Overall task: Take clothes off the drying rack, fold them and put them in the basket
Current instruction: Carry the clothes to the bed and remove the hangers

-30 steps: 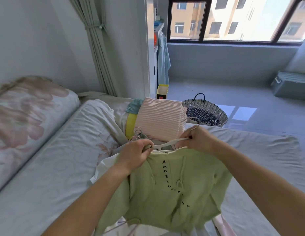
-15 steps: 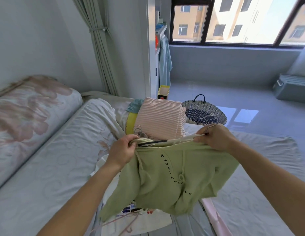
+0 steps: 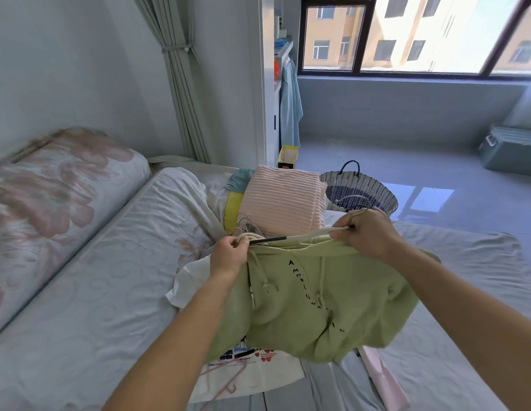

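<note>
A light green hoodie [image 3: 311, 304] with black lettering hangs in the air over the bed. My left hand [image 3: 228, 253] grips its left shoulder at the neckline. My right hand [image 3: 368, 232] pinches the other end of a white hanger [image 3: 305, 237] and the hoodie's right shoulder. The hanger sticks halfway out of the neck opening. A woven dark-and-white basket [image 3: 362, 191] with black handles stands on the floor beyond the bed's far edge. Folded clothes, a pink ribbed one [image 3: 282, 200] on top, lie stacked on the bed near the basket.
A white printed garment [image 3: 252, 375] with a pink hanger lies on the bed under the hoodie. A pile of hangers [image 3: 246, 223] sits beside the folded stack. A flowered pillow [image 3: 50, 197] lies left. A yellow box [image 3: 288, 155] and a grey crate [image 3: 513, 149] are on the floor.
My hands have spread apart and risen a little with the hoodie. The hanger has slid further out of the neck opening toward the right.
</note>
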The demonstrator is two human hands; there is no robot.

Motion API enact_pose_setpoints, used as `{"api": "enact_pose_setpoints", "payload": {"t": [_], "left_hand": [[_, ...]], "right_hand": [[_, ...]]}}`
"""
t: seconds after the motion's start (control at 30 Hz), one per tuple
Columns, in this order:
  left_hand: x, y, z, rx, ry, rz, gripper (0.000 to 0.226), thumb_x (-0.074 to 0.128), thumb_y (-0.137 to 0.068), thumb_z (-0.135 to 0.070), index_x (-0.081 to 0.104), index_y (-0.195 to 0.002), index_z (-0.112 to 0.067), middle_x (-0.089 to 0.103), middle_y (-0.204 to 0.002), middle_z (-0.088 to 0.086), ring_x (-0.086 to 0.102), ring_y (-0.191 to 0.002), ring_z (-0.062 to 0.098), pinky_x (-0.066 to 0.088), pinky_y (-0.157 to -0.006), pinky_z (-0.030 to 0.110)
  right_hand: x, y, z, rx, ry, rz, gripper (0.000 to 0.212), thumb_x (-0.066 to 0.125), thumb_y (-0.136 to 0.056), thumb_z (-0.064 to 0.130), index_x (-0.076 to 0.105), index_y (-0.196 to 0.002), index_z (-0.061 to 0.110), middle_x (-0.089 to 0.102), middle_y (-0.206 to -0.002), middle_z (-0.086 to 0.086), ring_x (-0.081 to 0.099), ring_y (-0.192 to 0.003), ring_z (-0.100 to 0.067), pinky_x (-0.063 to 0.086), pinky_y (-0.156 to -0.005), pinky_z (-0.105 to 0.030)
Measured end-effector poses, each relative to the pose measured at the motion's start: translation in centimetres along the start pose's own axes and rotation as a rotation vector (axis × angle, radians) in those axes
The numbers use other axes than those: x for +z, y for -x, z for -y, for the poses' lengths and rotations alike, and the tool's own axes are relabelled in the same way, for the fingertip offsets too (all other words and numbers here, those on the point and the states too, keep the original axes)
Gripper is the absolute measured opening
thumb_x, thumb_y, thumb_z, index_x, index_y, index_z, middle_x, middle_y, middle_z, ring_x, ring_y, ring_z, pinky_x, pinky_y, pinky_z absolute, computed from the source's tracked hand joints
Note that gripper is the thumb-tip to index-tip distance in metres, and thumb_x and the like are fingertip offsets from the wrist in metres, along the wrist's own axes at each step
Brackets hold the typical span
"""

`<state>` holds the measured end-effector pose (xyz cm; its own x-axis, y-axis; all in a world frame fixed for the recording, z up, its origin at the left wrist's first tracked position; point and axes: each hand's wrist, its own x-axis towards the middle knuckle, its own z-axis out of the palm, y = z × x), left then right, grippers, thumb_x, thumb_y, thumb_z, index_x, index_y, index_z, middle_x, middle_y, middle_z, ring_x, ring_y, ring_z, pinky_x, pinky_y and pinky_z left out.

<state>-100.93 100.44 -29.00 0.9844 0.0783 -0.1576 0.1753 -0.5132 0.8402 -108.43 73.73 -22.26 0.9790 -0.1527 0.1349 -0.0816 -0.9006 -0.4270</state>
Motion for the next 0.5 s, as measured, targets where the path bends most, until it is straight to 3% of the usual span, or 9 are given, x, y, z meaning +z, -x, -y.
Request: {"api": "enact_pose_setpoints", "payload": {"t": [0.13,0.2,0.27,0.33,0.43,0.5], "left_hand": [[-0.9,-0.5,0.7,-0.001,0.12,-0.047,0.01,0.064,-0.087,-0.017,0.067,-0.083,-0.008,0.061,-0.072,0.006,0.06,-0.074,0.029,0.055,-0.077,0.044],[-1.5,-1.0,1.5,0.001,0.125,-0.07,0.005,0.065,-0.086,-0.013,0.064,-0.081,-0.01,0.063,-0.075,0.009,0.064,-0.079,0.033,0.056,-0.077,0.049],[-2.2,-1.2,2.4,-0.02,0.141,-0.074,0.005,0.064,-0.087,-0.01,0.062,-0.083,-0.012,0.063,-0.081,0.011,0.064,-0.085,0.035,0.055,-0.079,0.05],[-2.3,-1.4,3.3,-0.036,0.164,-0.066,0.005,0.065,-0.086,-0.01,0.062,-0.084,-0.013,0.063,-0.084,0.012,0.064,-0.089,0.037,0.055,-0.08,0.052],[-1.5,-0.9,2.7,0.021,0.134,0.059,0.007,0.067,-0.086,-0.015,0.062,-0.081,-0.015,0.065,-0.083,0.01,0.064,-0.089,0.037,0.055,-0.081,0.053],[-0.5,-0.2,1.3,0.075,0.108,0.151,0.009,0.069,-0.086,-0.02,0.064,-0.084,-0.012,0.066,-0.084,0.01,0.065,-0.087,0.035,0.055,-0.081,0.051]], "right_hand": [[-0.5,0.8,-0.7,0.043,0.046,0.022,0.026,0.068,-0.084,0.044,0.074,-0.1,0.025,0.064,-0.11,0.02,0.05,-0.118,-0.005,0.009,-0.117,-0.04],[-1.1,1.3,-1.1,0.085,-0.011,0.023,0.026,0.07,-0.083,0.043,0.074,-0.099,0.024,0.064,-0.108,0.016,0.052,-0.114,-0.008,0.02,-0.115,-0.04],[-1.8,2.0,-1.0,0.166,-0.31,-0.003,0.018,0.075,-0.08,0.033,0.076,-0.091,0.018,0.068,-0.094,0.006,0.059,-0.094,-0.012,0.042,-0.095,-0.032],[-2.4,2.6,-0.4,0.202,-0.604,-0.031,0.007,0.077,-0.08,0.022,0.076,-0.082,0.016,0.067,-0.078,0.002,0.058,-0.074,-0.011,0.045,-0.071,-0.024],[-2.0,2.6,0.7,0.193,-0.604,-0.044,0.004,0.077,-0.079,0.02,0.074,-0.078,0.018,0.065,-0.068,0.01,0.054,-0.057,0.005,0.041,-0.057,-0.01],[-1.6,2.2,1.7,0.193,-0.578,-0.07,0.006,0.077,-0.079,0.021,0.074,-0.082,0.017,0.064,-0.07,0.012,0.055,-0.058,0.006,0.038,-0.054,-0.004]]}}
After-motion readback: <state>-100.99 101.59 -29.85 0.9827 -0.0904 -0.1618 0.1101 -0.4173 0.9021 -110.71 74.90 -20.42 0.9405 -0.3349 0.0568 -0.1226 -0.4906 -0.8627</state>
